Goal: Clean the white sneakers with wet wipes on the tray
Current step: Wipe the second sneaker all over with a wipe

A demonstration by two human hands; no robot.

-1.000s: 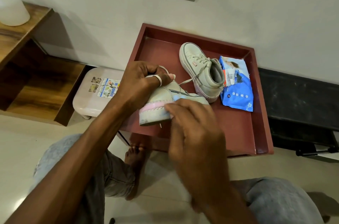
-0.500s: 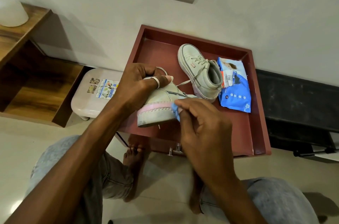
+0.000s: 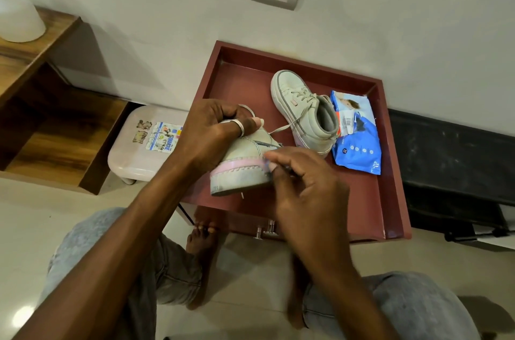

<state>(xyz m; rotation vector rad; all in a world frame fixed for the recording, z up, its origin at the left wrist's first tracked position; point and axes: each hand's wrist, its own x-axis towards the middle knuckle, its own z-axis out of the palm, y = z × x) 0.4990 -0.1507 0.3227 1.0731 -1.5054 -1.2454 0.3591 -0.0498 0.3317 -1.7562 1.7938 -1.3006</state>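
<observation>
Head camera looks down on a dark red tray [image 3: 370, 200]. The person's left hand [image 3: 211, 133] grips a white sneaker [image 3: 239, 172] from above, held over the tray's near-left corner. Their right hand [image 3: 303, 189] pinches a bluish wipe [image 3: 267, 165] against its sole edge. A second sneaker [image 3: 303, 113] stands toward the far edge, touching a blue wipes pack [image 3: 356, 144] by the right edge.

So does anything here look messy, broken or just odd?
Nothing broken or spilled. The wipes packet lies crumpled on the tray, its top tucked under the second sneaker, whose lace trails loose toward the held sneaker. That sneaker's sole edge looks grey and smudged, still dirty.
</observation>
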